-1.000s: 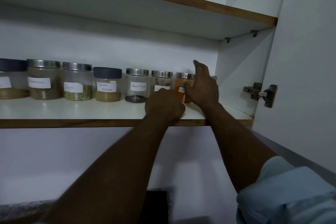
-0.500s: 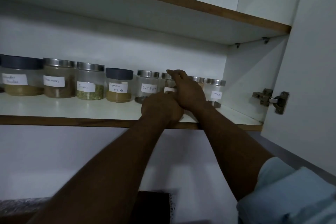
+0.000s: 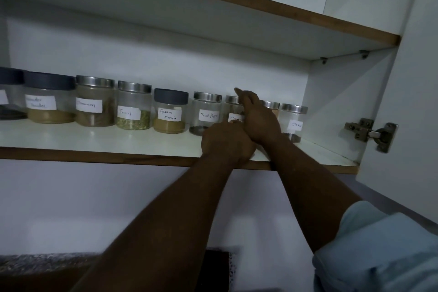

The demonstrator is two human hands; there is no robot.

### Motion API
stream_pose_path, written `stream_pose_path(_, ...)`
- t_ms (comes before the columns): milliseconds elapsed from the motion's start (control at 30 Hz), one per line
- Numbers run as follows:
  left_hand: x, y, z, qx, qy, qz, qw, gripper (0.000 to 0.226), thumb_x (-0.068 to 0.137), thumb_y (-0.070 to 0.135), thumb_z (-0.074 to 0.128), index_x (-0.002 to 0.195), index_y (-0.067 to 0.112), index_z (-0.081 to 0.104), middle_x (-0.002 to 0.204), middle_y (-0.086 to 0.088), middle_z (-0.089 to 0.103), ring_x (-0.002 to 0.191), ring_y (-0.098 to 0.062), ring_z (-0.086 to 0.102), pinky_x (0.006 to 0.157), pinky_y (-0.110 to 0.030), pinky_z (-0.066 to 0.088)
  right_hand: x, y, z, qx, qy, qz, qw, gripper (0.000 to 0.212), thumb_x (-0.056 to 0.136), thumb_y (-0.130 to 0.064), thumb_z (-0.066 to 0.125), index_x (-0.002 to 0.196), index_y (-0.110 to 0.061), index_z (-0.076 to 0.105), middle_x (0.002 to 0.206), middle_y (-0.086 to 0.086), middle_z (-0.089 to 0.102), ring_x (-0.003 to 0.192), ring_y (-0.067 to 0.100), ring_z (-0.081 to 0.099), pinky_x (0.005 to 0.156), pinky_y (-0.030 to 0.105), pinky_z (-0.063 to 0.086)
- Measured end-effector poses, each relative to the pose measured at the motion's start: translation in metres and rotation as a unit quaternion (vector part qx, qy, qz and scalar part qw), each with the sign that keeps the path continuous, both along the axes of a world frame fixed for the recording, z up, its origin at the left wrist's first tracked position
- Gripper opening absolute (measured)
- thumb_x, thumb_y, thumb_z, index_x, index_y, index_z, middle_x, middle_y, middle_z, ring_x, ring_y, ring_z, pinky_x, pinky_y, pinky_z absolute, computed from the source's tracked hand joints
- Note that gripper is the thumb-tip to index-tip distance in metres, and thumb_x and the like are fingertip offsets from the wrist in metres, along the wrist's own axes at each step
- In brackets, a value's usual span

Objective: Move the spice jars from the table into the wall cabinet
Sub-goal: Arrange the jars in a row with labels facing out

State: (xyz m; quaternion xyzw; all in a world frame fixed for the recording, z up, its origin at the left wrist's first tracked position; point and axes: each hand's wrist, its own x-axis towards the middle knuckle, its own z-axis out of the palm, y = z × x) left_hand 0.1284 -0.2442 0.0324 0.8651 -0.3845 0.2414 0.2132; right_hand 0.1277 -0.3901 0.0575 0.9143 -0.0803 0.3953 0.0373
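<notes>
A small clear jar with a brushed steel lid (image 3: 233, 111) stands on the white lower shelf (image 3: 94, 140) of the wall cabinet (image 3: 166, 54). It is in a row of spice jars, between the Black Pepper jar (image 3: 206, 114) and an orange-filled jar (image 3: 272, 108). Its own paper label is mostly covered.

The left hand (image 3: 227, 142) sits at the foot of this jar with its knuckles curled toward the camera. Its fingers are hidden, so it cannot be told whether it grips the jar. The right hand (image 3: 258, 118) lies against the jar's right side, index finger raised past the lid. Whether its other fingers wrap the jar cannot be told either.

The jar looks light, rigid and smooth, and breakable if it is glass. Its neighbours stand just beside it on both sides. The safest hold would be around the body just under the lid, or from above by the lid's rim, sliding it and not tipping it.

Further left stand the Garam Masala jar (image 3: 169, 114), the Fennel jar (image 3: 134, 111), the Cinnamon jar (image 3: 94, 104) and a dark-lidded jar of tan powder (image 3: 47, 102). At the right end, the Cloves jar (image 3: 294, 121) is near the cabinet's side wall. The white door (image 3: 414, 78) hangs open at right on a metal hinge (image 3: 372, 134). A pale blue sleeve (image 3: 379, 244) covers the right upper arm. A speckled counter (image 3: 35, 261) shows dimly at bottom left.
</notes>
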Motion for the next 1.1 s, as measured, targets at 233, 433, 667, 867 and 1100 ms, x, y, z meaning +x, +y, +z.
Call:
stream_pose_path(233, 0.031, 0.049, 0.009, 0.048, 0.054, -0.009, 0.997, 0.038, 0.087, 0.050, 0.058, 0.101, 0.019, 0.075, 0.105, -0.005, 0.073, 0.094, -0.023, 0.065, 0.082, -0.035, 0.054, -0.026, 0.008, 0.001, 0.032, -0.118, 0.008, 0.992, 0.072, 0.089, -0.038, 0.070, 0.151, -0.018, 0.040, 0.153, 0.007, 0.041, 0.112, 0.029, 0.063, 0.085, 0.038, 0.053)
stream_pose_path(433, 0.040, 0.076, 0.010, 0.104, 0.033, 0.007, 0.994, 0.050, 0.092, 0.061, 0.048, 0.126, 0.031, 0.069, 0.123, -0.004, 0.069, 0.109, -0.025, 0.063, 0.094, -0.042, 0.053, -0.013, 0.046, 0.006, -0.006, -0.088, 0.062, 0.994, 0.067, 0.087, -0.036, 0.071, 0.147, -0.017, 0.047, 0.151, 0.006, 0.045, 0.117, 0.027, 0.061, 0.091, 0.039, 0.055)
stream_pose_path(667, 0.038, 0.077, 0.005, 0.061, 0.044, 0.023, 0.997, 0.047, 0.091, 0.055, 0.047, 0.116, 0.023, 0.070, 0.111, -0.005, 0.071, 0.101, -0.026, 0.064, 0.088, -0.042, 0.052, 0.030, 0.076, 0.008, -0.023, 0.019, 0.027, 0.999, 0.082, 0.086, -0.033, 0.075, 0.156, -0.019, 0.034, 0.158, 0.007, 0.038, 0.124, 0.034, 0.056, 0.095, 0.042, 0.052)
stream_pose_path(867, 0.042, 0.070, 0.004, 0.048, 0.042, 0.039, 0.997, 0.047, 0.090, 0.053, 0.048, 0.117, 0.022, 0.070, 0.112, -0.005, 0.071, 0.103, -0.027, 0.064, 0.076, -0.037, 0.041, 0.044, 0.075, 0.006, -0.033, 0.013, 0.002, 0.999, 0.081, 0.088, -0.034, 0.075, 0.156, -0.018, 0.033, 0.158, 0.008, 0.037, 0.121, 0.034, 0.058, 0.089, 0.041, 0.051)
stream_pose_path(1100, 0.040, 0.073, 0.002, 0.006, 0.044, 0.022, 0.999, 0.045, 0.089, 0.051, 0.052, 0.118, 0.021, 0.068, 0.112, -0.005, 0.071, 0.104, -0.028, 0.065, 0.085, -0.040, 0.050, 0.042, 0.075, 0.003, 0.004, 0.011, 0.023, 1.000, 0.094, 0.086, -0.036, 0.076, 0.161, -0.021, 0.022, 0.165, 0.009, 0.026, 0.134, 0.034, 0.050, 0.100, 0.045, 0.049)
